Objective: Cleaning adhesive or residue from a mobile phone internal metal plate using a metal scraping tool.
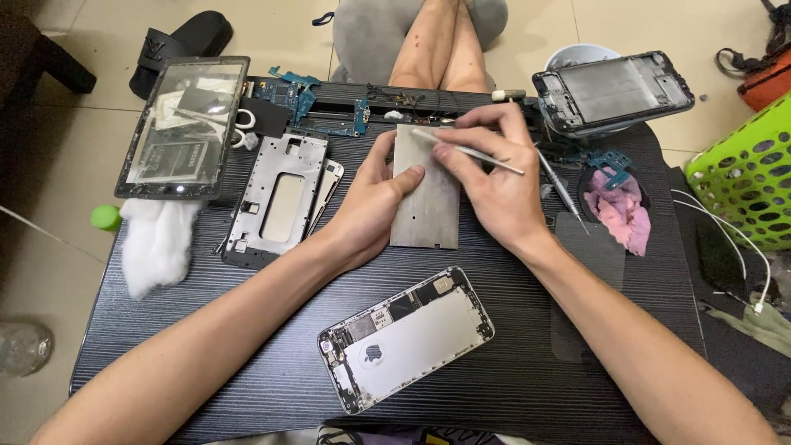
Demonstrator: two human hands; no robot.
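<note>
My left hand (369, 202) presses a flat grey metal plate (428, 210) against the dark table (511, 363), thumb on its face and fingers along its left edge. My right hand (486, 177) pinches thin metal tweezers (470, 151), their tip at the plate's upper edge. An opened silver phone shell (405, 336) lies nearer to me, between my forearms.
A metal phone midframe (278, 198) lies left of the plate, a tablet screen (185, 124) and white cotton wad (156, 243) further left. Circuit boards (321, 103) sit at the back. A phone frame (614, 91), pink cloth (620, 210), screwdriver (563, 189) and green basket (746, 173) are right.
</note>
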